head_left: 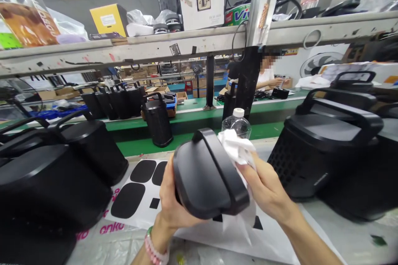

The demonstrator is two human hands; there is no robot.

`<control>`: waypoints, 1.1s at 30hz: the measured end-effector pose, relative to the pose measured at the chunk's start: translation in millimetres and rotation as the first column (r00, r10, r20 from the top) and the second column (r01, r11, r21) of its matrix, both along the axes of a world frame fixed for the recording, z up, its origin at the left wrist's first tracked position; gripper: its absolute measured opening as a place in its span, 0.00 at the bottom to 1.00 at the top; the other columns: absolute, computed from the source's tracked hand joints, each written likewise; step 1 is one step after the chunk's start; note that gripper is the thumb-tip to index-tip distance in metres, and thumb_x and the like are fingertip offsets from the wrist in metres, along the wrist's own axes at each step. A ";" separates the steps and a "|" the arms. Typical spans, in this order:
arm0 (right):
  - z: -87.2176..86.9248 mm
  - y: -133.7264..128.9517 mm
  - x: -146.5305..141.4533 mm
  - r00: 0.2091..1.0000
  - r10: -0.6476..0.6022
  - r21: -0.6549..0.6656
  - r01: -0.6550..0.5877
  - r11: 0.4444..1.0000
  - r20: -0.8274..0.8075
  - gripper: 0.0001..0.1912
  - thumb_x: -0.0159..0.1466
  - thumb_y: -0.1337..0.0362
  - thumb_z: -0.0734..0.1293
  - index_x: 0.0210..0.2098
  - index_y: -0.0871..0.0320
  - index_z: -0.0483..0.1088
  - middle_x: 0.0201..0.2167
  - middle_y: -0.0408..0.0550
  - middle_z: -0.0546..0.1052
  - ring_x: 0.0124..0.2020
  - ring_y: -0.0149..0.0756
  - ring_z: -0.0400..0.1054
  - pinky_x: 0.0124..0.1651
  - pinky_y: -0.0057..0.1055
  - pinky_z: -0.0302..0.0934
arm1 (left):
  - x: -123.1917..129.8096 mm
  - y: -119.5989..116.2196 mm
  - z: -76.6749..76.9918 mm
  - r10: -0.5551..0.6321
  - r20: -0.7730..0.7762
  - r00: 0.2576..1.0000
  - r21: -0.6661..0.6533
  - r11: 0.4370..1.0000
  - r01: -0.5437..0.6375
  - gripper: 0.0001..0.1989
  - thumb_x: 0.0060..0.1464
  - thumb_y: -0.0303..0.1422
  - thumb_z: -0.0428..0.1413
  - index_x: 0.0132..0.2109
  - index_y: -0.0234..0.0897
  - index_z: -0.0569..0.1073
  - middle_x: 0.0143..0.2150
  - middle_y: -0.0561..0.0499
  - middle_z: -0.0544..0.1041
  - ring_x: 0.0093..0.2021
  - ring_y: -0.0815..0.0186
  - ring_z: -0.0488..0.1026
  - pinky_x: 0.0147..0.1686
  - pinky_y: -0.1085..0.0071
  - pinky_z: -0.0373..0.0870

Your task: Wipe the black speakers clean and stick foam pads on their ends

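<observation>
A black portable speaker with a carrying handle is held up in front of me, tilted so that its smooth top faces me. Wrapped around its left and lower side is my left hand, with a beaded bracelet at the wrist. My right hand pinches a crumpled white cloth or tissue at the speaker's right side, close to the handle. Part of the white material hangs below that hand. Under the speaker lies a white sheet with black rounded pieces on it.
Similar black speakers stand at the left and right. A clear bottle with a white cap is just behind the held speaker. Beyond runs a green conveyor with another speaker. Overhead, a shelf carries boxes. Another person works farther back.
</observation>
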State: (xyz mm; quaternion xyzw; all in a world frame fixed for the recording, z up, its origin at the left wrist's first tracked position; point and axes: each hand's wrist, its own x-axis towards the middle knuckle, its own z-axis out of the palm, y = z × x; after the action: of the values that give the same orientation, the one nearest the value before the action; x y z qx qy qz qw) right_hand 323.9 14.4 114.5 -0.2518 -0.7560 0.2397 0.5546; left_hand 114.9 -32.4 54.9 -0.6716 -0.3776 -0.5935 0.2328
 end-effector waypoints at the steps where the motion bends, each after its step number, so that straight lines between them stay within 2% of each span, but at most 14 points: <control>1: 9.1 1.1 -4.7 0.996 0.081 0.024 -0.082 0.996 0.047 0.17 0.68 0.59 0.62 0.52 0.53 0.75 0.54 0.50 0.76 0.61 0.48 0.64 0.65 0.45 0.55 | 0.7 -0.5 -0.7 -0.023 0.010 1.000 -0.029 0.999 0.023 0.65 0.34 0.53 0.69 0.73 0.39 0.43 0.67 0.35 0.63 0.59 0.41 0.71 0.53 0.47 0.75; 3: 21.0 -0.1 -12.9 0.971 0.223 0.024 -0.226 0.974 0.085 0.18 0.69 0.59 0.60 0.55 0.52 0.74 0.58 0.49 0.73 0.65 0.48 0.59 0.69 0.47 0.47 | 1.8 -1.4 -2.9 -0.050 0.054 0.997 -0.088 0.995 0.054 0.66 0.34 0.53 0.69 0.73 0.40 0.42 0.67 0.36 0.63 0.61 0.41 0.69 0.55 0.45 0.73; 6: 21.9 -7.4 -16.8 0.936 0.350 -0.063 -0.347 0.936 0.045 0.16 0.68 0.58 0.62 0.48 0.50 0.79 0.53 0.47 0.77 0.65 0.50 0.59 0.71 0.49 0.40 | 0.7 -3.1 -8.6 0.028 0.129 0.991 -0.152 0.988 -0.008 0.64 0.37 0.51 0.69 0.73 0.41 0.41 0.67 0.36 0.62 0.61 0.40 0.68 0.55 0.44 0.72; 9: 11.2 -14.1 -7.8 0.927 0.355 -0.189 -0.373 0.908 -0.124 0.13 0.63 0.53 0.67 0.36 0.51 0.82 0.43 0.48 0.81 0.58 0.57 0.67 0.69 0.52 0.46 | 1.9 -4.8 -10.4 0.078 0.160 0.984 -0.221 0.974 -0.041 0.65 0.36 0.49 0.70 0.73 0.44 0.39 0.68 0.37 0.60 0.62 0.39 0.67 0.57 0.44 0.70; 10: 7.4 -15.4 -2.6 0.936 0.277 -0.245 -0.327 0.913 -0.218 0.14 0.61 0.50 0.69 0.34 0.51 0.82 0.40 0.48 0.82 0.52 0.57 0.71 0.65 0.52 0.53 | 4.5 -4.7 -8.9 0.064 0.158 0.985 -0.230 0.973 -0.026 0.65 0.37 0.49 0.69 0.73 0.45 0.38 0.68 0.37 0.60 0.63 0.39 0.65 0.58 0.43 0.69; 12: 1.3 -17.4 8.6 0.930 -0.030 -0.369 -0.115 0.922 -0.366 0.15 0.58 0.48 0.70 0.31 0.51 0.82 0.31 0.48 0.82 0.37 0.53 0.75 0.50 0.48 0.67 | 13.3 -3.2 -3.0 0.056 0.151 0.987 -0.237 0.971 -0.019 0.62 0.40 0.48 0.68 0.72 0.44 0.38 0.67 0.37 0.60 0.65 0.39 0.63 0.60 0.43 0.66; 14: -1.7 -20.0 16.5 0.872 -0.331 -0.468 0.137 0.873 -0.362 0.15 0.59 0.48 0.69 0.26 0.50 0.79 0.20 0.45 0.77 0.24 0.44 0.71 0.33 0.40 0.67 | 25.2 -1.0 4.8 0.121 0.156 0.980 -0.246 0.966 -0.080 0.59 0.43 0.44 0.67 0.72 0.42 0.38 0.66 0.36 0.59 0.66 0.41 0.60 0.60 0.43 0.64; 16: -1.2 -22.9 16.0 0.867 -0.417 -0.481 0.252 0.840 -0.274 0.18 0.62 0.47 0.67 0.22 0.50 0.75 0.14 0.43 0.71 0.20 0.40 0.67 0.26 0.35 0.63 | 36.7 -0.9 12.0 0.202 0.157 0.967 -0.282 0.947 -0.152 0.59 0.44 0.42 0.68 0.72 0.42 0.38 0.65 0.35 0.58 0.65 0.41 0.59 0.59 0.41 0.64; 19: 4.4 -21.9 -1.2 0.945 -0.236 -0.437 0.118 0.892 -0.228 0.16 0.63 0.46 0.67 0.35 0.51 0.77 0.28 0.45 0.79 0.35 0.41 0.75 0.39 0.32 0.69 | 44.6 -9.5 20.2 0.244 0.135 0.960 -0.368 0.912 -0.180 0.60 0.46 0.42 0.67 0.72 0.44 0.34 0.65 0.33 0.54 0.66 0.40 0.56 0.58 0.37 0.61; 22: 9.9 -8.6 -19.8 0.942 -0.040 -0.418 -0.110 0.902 -0.334 0.21 0.62 0.50 0.70 0.51 0.51 0.72 0.51 0.46 0.78 0.56 0.43 0.69 0.59 0.36 0.62 | 33.5 -23.2 28.0 0.150 0.125 0.981 -0.463 0.883 -0.076 0.55 0.48 0.42 0.66 0.72 0.48 0.39 0.63 0.37 0.55 0.65 0.43 0.59 0.58 0.40 0.64; 25: 10.1 9.7 -23.6 0.913 -0.015 -0.513 -0.215 0.831 -0.407 0.20 0.58 0.53 0.74 0.47 0.53 0.74 0.48 0.46 0.80 0.50 0.44 0.73 0.52 0.36 0.66 | 10.8 -27.4 37.4 0.003 0.168 0.986 -0.572 0.814 0.095 0.52 0.43 0.43 0.68 0.70 0.52 0.50 0.63 0.41 0.58 0.64 0.45 0.62 0.58 0.44 0.67; 29: 11.0 23.6 -18.8 0.931 0.000 -0.534 -0.210 0.819 -0.366 0.18 0.57 0.49 0.74 0.40 0.55 0.76 0.38 0.45 0.81 0.37 0.39 0.75 0.37 0.30 0.67 | -3.2 -16.9 44.1 -0.164 0.276 0.947 -0.700 0.641 0.315 0.59 0.39 0.43 0.70 0.71 0.49 0.46 0.68 0.41 0.60 0.68 0.45 0.59 0.64 0.45 0.60; 31: 15.5 25.4 -17.1 0.955 0.012 -0.510 -0.169 0.843 -0.297 0.20 0.58 0.48 0.72 0.42 0.55 0.76 0.40 0.45 0.81 0.37 0.38 0.74 0.37 0.29 0.66 | 1.2 -13.3 43.0 -0.127 0.333 0.934 -0.693 0.639 0.334 0.59 0.40 0.42 0.70 0.72 0.47 0.44 0.68 0.42 0.61 0.67 0.47 0.60 0.65 0.45 0.58; 33: 22.1 25.7 -13.9 0.983 -0.030 -0.485 -0.062 0.872 -0.180 0.21 0.58 0.46 0.72 0.42 0.56 0.77 0.38 0.44 0.81 0.36 0.38 0.73 0.36 0.28 0.65 | 8.4 -13.2 40.7 -0.054 0.344 0.938 -0.659 0.697 0.282 0.58 0.39 0.41 0.70 0.71 0.47 0.47 0.69 0.42 0.62 0.67 0.47 0.61 0.65 0.46 0.59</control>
State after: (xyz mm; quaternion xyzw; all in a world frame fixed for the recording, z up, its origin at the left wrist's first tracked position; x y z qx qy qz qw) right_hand 310.0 40.1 136.6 -0.3545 -0.6191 0.4496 0.5375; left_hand 123.3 -45.6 95.6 -0.6437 -0.5406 -0.5194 -0.1539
